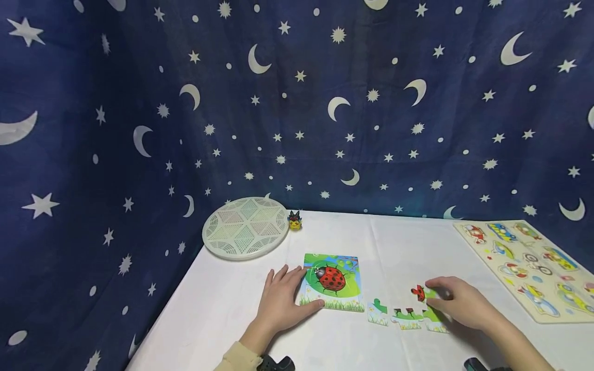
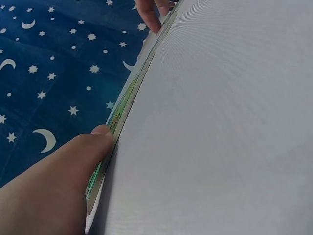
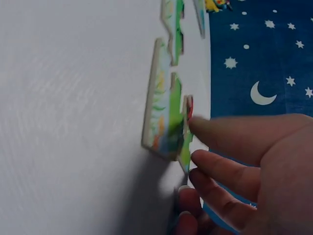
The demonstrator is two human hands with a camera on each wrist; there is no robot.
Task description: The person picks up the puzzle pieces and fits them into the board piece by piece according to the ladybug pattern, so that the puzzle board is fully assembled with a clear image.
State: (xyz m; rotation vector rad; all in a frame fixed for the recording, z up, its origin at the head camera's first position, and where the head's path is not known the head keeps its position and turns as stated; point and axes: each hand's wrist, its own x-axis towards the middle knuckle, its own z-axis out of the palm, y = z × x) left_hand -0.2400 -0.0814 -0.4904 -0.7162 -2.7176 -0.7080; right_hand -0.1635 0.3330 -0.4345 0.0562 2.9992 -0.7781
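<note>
A square ladybug picture board (image 1: 332, 281) lies on the white table. My left hand (image 1: 284, 304) rests at its lower left corner, fingers extended along the left side and thumb against the near edge; the left wrist view shows the thumb (image 2: 100, 134) on that edge. With thumb and fingers my right hand (image 1: 464, 304) pinches a puzzle piece (image 1: 419, 293) with red ladybug and green leaf print. Close under it lies a grass-printed corner piece (image 3: 164, 107). To the left are a middle edge piece (image 1: 407, 325) and another corner piece (image 1: 378, 314).
A round white perforated lid-like disc (image 1: 246, 229) lies at the back left, beside a small yellow and dark toy figure (image 1: 294, 221). On the right is a wooden vehicle peg board (image 1: 524, 265). A navy star-and-moon curtain (image 1: 315, 144) hangs behind the table.
</note>
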